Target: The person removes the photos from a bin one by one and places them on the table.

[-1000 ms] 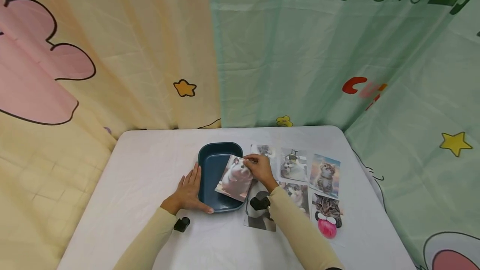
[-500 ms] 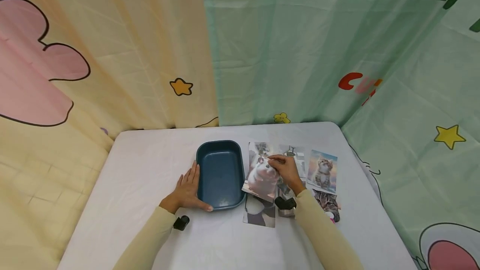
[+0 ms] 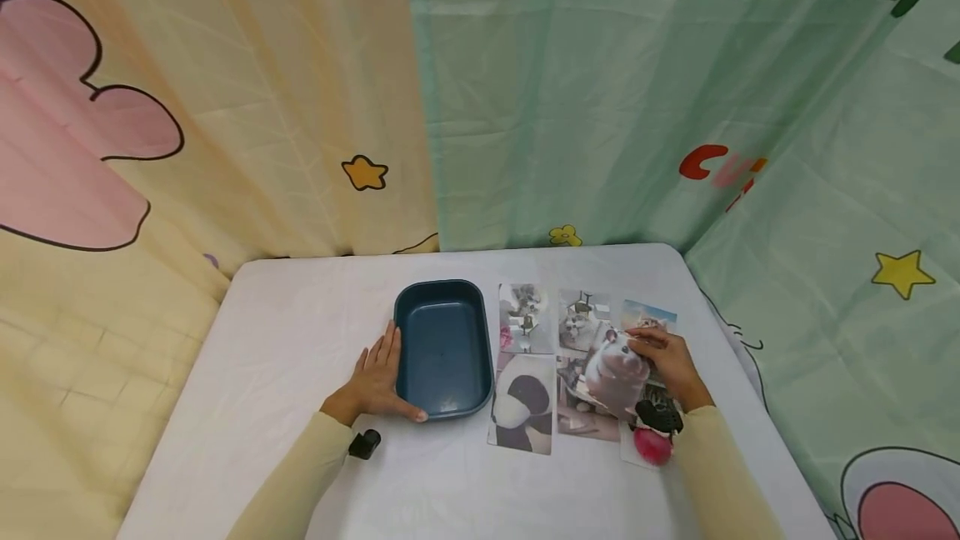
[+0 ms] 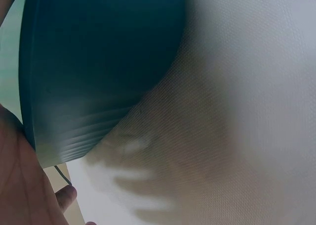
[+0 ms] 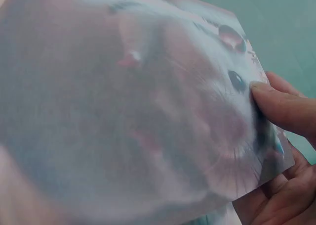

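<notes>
My right hand (image 3: 671, 363) pinches a hamster photo card (image 3: 615, 377) by its upper right edge, holding it above other cards on the table. In the right wrist view the thumb (image 5: 284, 109) presses the printed face of this card (image 5: 148, 111), with fingers behind it. An empty dark blue tray (image 3: 442, 348) stands on the white table. Against the tray's left side lies my left hand (image 3: 372, 382), fingers extended and thumb at the near left corner. The left wrist view has the tray's outer wall (image 4: 98, 62) beside the palm (image 4: 22, 180).
Several animal photo cards lie in two rows right of the tray: a top-left one (image 3: 527, 319), a grey-and-white one (image 3: 521, 423), a cat one (image 3: 585, 315), a partly covered kitten one (image 3: 648, 311), and one with a pink ball (image 3: 652, 445). Curtains hang behind the table (image 3: 315, 315).
My right hand has carried the hamster card from over the tray to the right, across the laid-out cards to the right-hand column. The left hand has stayed at the tray's side.
</notes>
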`<state>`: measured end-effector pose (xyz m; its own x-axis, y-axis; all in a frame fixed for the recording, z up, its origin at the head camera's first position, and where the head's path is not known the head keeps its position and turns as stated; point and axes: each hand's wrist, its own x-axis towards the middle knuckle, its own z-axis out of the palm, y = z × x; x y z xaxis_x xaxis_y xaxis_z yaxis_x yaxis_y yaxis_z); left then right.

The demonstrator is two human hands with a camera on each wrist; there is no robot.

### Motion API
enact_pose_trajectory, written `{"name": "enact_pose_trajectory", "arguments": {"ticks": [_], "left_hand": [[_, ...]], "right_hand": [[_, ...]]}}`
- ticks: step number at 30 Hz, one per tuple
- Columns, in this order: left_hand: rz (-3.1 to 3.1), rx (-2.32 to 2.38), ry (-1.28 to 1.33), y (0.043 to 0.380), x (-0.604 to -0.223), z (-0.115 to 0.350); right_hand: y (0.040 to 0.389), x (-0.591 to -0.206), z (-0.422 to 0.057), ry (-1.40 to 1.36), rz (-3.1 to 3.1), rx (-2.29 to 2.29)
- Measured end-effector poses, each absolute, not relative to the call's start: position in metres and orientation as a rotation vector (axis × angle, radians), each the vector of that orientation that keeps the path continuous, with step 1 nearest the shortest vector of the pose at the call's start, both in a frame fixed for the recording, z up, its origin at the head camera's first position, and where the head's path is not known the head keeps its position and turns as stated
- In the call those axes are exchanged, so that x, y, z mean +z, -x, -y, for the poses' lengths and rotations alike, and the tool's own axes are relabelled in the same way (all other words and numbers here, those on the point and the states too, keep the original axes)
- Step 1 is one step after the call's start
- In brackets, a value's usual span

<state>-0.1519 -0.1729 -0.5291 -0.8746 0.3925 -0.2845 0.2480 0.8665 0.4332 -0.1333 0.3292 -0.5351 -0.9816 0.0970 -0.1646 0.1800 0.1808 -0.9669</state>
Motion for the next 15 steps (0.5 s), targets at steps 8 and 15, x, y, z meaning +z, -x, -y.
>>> {"name": "enact_pose_trajectory", "arguments": {"ticks": [8, 15], "left_hand": [[-2.673, 0.544, -0.472, 0.151, -0.529, 0.172], [-2.669, 0.547, -0.479, 0.152, -0.526, 0.172]], "right_hand": [[0.095, -0.546, -0.395, -0.488, -2.262, -2.06], [0.068, -0.55, -0.438, -0.592, -2.22, -2.082]]}}
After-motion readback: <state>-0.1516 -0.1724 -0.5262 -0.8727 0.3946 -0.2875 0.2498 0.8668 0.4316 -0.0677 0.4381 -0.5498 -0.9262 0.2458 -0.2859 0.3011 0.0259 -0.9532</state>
